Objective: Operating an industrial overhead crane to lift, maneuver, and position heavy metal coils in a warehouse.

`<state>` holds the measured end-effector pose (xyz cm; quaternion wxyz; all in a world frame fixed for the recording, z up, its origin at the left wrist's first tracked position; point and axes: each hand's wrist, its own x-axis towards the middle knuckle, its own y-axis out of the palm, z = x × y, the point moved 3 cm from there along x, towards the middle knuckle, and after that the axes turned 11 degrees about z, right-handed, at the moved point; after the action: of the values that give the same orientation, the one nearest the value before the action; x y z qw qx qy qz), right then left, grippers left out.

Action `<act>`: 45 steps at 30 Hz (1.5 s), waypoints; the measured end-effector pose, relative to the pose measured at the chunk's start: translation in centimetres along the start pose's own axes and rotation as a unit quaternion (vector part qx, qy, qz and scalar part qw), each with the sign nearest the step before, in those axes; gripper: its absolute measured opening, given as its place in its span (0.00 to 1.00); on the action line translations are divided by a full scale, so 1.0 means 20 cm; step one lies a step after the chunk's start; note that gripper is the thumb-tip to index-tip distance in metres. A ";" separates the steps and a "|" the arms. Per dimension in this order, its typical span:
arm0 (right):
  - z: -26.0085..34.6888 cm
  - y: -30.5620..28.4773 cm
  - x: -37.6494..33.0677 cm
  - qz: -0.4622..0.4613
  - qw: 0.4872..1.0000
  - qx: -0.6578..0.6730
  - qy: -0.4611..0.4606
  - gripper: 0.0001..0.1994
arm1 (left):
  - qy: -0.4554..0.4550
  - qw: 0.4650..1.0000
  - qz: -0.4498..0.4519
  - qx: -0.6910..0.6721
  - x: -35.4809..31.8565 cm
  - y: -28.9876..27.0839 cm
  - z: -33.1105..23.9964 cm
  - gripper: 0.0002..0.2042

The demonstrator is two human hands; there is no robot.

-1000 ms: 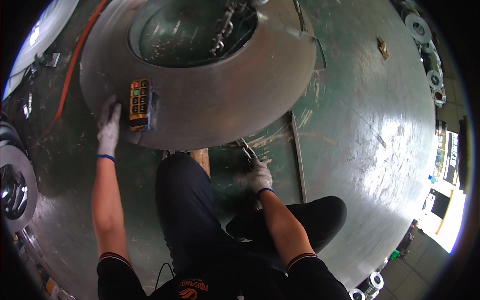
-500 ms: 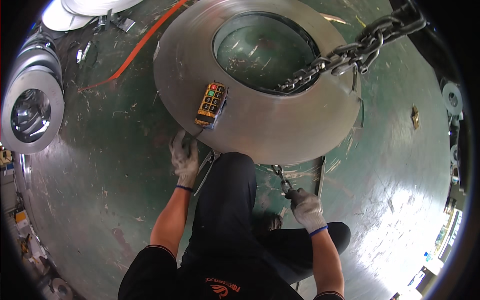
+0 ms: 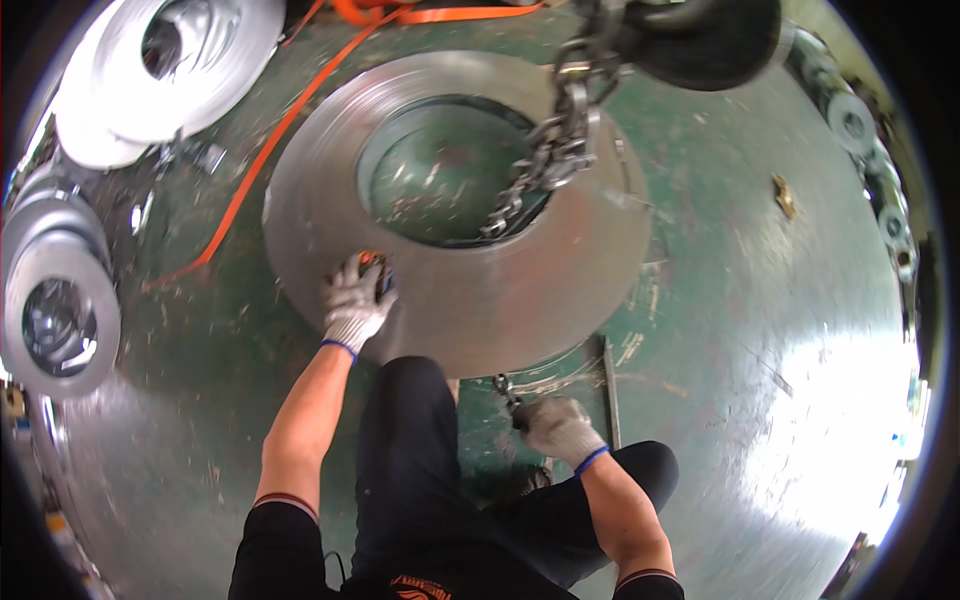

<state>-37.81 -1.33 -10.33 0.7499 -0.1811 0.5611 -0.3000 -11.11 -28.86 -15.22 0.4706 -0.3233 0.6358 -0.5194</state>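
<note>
A wide ring-shaped coil of steel strip [image 3: 480,310] lies flat in front of my knees. On its near left face is an orange-and-black crane remote control [image 3: 372,261], mostly hidden under my gloved left hand [image 3: 358,295]. The fingers and thumb of that hand close around the remote. My gloved right hand [image 3: 560,428] is closed on the end of a chain [image 3: 505,388] by the coil's near edge; the part inside the fist is hidden. Heavy lifting chain [image 3: 560,140] runs down into the coil's hole from a large dark crane hook [image 3: 700,40].
An orange strap [image 3: 262,160] stretches over the green floor [image 3: 750,330] at the left. Further steel coils [image 3: 60,320] stand along the left, with shiny ones [image 3: 200,60] behind. A thin bar [image 3: 611,390] lies right of my right hand. Brown scrap [image 3: 783,197] is at the right.
My left hand has moved up from beside the coil onto the remote control and closed around it. My right hand keeps hold of the chain. The view has shifted, bringing the crane hook into sight.
</note>
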 end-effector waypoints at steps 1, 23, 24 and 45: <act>0.02 0.00 0.01 0.013 0.999 -0.031 -0.012 0.11 | 0.005 1.000 -0.003 0.016 0.00 0.00 0.02 0.32; -0.45 -0.24 -0.86 -0.273 0.838 0.473 -0.013 0.12 | -0.034 0.984 0.164 0.051 0.05 -0.07 -0.07 0.41; -0.46 -0.25 -0.87 -0.288 0.837 0.465 -0.015 0.12 | -0.029 0.984 0.165 0.053 0.05 -0.08 -0.08 0.41; -0.38 -0.30 -0.85 -0.489 0.797 0.354 0.014 0.10 | 0.144 0.898 0.075 -0.410 0.60 -0.37 -1.27 0.50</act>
<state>-49.74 5.78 3.45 0.5076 -0.1493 0.2632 -0.8067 -39.56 -32.56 -10.74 0.2369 -0.3607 0.8756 -0.2170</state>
